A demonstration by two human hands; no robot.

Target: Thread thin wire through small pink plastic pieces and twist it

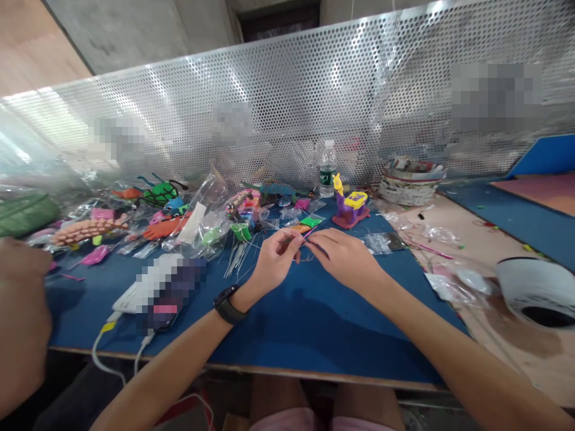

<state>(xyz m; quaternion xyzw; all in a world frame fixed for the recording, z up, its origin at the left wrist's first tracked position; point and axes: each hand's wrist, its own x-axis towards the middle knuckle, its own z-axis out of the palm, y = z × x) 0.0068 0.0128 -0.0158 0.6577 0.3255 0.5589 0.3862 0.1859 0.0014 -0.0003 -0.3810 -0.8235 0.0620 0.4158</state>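
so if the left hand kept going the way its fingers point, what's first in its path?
The right hand: the left hand points right and slightly away, fingertips nearly meeting it over a thin strip. Depth is unclear.

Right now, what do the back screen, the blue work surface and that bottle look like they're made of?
Back screen: shiny perforated sheet metal, with even holes and glare. Blue work surface: matte, probably felt or a soft mat; no reflections. Bottle: clear plastic, see-through with a white cap.

Thin dark strip [320, 246], pinched betw. fingertips, above blue mat.
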